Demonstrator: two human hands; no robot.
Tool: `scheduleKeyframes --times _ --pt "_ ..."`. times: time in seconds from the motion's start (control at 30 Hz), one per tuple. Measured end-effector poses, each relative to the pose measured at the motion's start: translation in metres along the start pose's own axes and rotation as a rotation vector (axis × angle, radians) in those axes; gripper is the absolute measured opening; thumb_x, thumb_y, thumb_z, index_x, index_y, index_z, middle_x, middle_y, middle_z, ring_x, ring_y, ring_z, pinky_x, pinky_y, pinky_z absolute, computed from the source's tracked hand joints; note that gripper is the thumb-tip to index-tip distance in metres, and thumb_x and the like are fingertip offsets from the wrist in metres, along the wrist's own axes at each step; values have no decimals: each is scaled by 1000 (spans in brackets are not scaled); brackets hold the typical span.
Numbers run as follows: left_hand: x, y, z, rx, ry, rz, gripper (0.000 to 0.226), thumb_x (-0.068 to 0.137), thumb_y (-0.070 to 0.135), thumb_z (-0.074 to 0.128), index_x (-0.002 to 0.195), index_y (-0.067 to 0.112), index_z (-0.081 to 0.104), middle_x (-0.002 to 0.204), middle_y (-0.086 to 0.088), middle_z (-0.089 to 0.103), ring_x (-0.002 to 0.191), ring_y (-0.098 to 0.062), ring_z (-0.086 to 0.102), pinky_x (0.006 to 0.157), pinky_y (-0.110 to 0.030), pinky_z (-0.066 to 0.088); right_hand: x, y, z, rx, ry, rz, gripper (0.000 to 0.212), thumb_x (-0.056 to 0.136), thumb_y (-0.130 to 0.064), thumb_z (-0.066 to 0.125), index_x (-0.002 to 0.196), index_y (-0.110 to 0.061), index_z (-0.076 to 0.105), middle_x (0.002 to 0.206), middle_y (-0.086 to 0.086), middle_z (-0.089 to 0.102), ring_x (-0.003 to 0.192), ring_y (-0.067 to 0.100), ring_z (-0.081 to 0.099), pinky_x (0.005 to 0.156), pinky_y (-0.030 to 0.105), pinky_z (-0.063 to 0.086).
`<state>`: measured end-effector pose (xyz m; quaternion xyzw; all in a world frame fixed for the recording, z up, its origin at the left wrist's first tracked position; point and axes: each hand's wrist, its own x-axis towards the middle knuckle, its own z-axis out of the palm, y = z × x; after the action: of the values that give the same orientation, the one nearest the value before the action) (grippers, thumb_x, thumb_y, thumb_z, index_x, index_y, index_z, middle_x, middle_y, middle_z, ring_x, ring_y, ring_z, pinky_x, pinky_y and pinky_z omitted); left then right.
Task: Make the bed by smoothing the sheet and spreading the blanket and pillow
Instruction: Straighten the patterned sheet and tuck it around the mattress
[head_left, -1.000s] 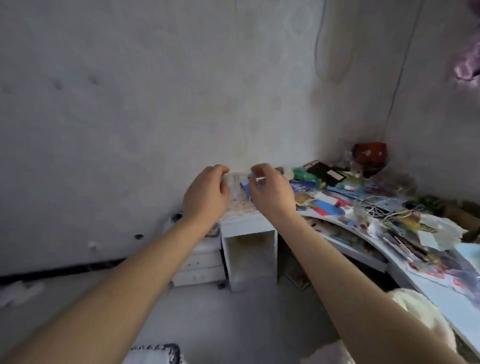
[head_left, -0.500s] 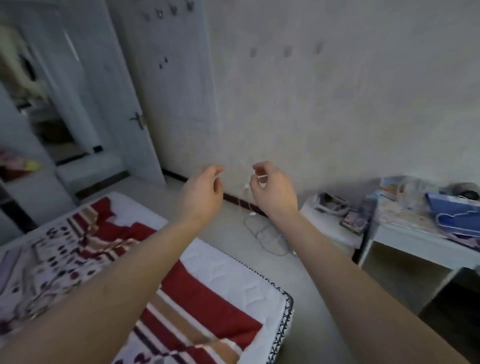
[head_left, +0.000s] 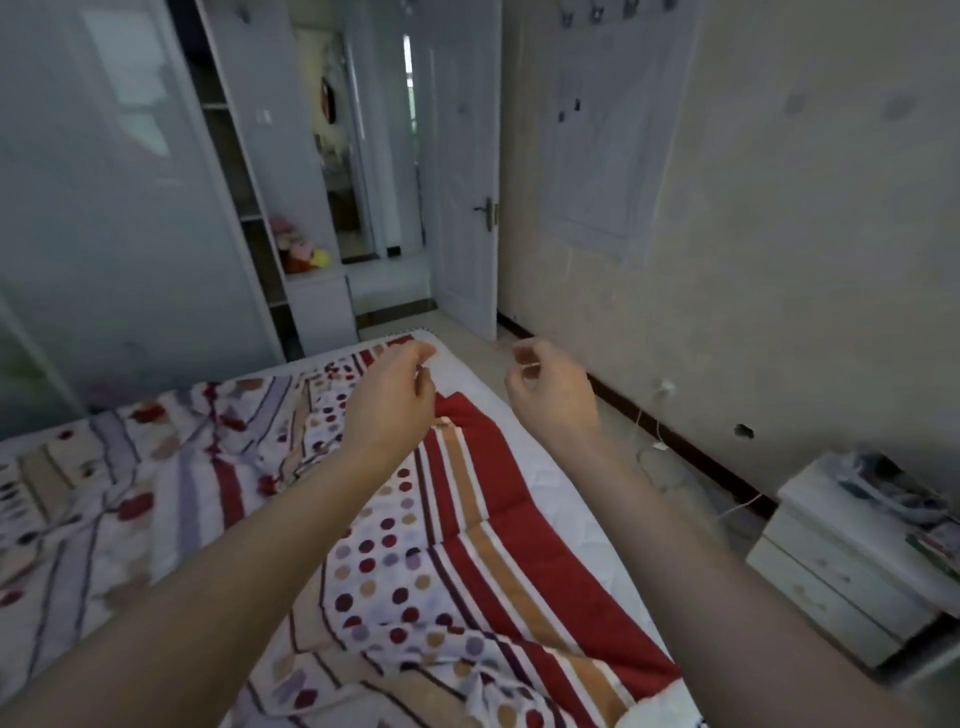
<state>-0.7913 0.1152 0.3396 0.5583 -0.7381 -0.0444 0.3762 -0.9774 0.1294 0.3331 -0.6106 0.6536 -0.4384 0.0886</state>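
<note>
Both your arms reach fwd over the bed. Your left hand (head_left: 389, 402) hangs in the air above the crumpled white blanket w/ red and orange stripes and coloured dots (head_left: 467, 561), not touching it; its fingers are curled in, thumb close to the forefinger tip. Your right hand (head_left: 553, 397) is at about the same height, near the left w/ a gap between, over the bed's right edge; its forefinger hooks down toward the thumb. Can't tell whether either hand pinches smth thin: the tips are too small and blurred. The blanket lies rumpled across most of the white quilted mattress (head_left: 556, 493), folds bunched in the middle and at left. Its red-striped border runs diagonally along the right side, leaving a bare strip of mattress at that edge and at the far corner. Right of the bed, a thin white cable (head_left: 655, 444) lies on the pale floor (head_left: 470, 338) near the dark skirting. A white two-drawer cabinet (head_left: 831, 566) stands against the beige wall (head_left: 779, 260), w/ blurred clutter on top. Past the foot of the bed a white panelled door (head_left: 465, 156) stands open. At left is a wardrobe w/ frosted sliding doors (head_left: 104, 208), and between the two sit some soft toys (head_left: 298, 249) on a low white unit.
</note>
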Motion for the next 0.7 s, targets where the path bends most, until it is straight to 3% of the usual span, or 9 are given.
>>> scheduleKeyframes --times 0.17,0.33,0.53,0.7 --pt "-27 -58 -51 42 81 -91 29 102 20 51 129 23 61 123 4 66 109 -10 61 94 -35 55 -17 -60 62 50 -95 -131 26 96 -27 57 120 -19 66 116 -4 69 102 12 65 89 34 54" --pt "-58 -101 -96 154 160 -226 31 102 19 49 131 19 61 123 2 66 109 -14 62 86 -25 48 -38 -103 110 93 -225 -223 28 97 -34 57 124 -27 63 116 -11 67 102 5 62 88 35 58" --pt "-111 -133 -159 289 240 -364 30 99 15 51 125 17 63 119 -3 68 106 -21 64 87 -35 54 -73 -159 152 212 -379 -345 26 97 -34 56 122 -26 62 116 -5 66 102 11 62 88 38 57" --pt "-170 -151 -225 439 327 -482 30 96 14 52 124 15 65 120 -4 68 109 -21 63 88 -30 47 -121 -223 182 327 -514 -469 29 99 -34 55 124 -22 63 118 -4 67 105 14 63 89 41 55"
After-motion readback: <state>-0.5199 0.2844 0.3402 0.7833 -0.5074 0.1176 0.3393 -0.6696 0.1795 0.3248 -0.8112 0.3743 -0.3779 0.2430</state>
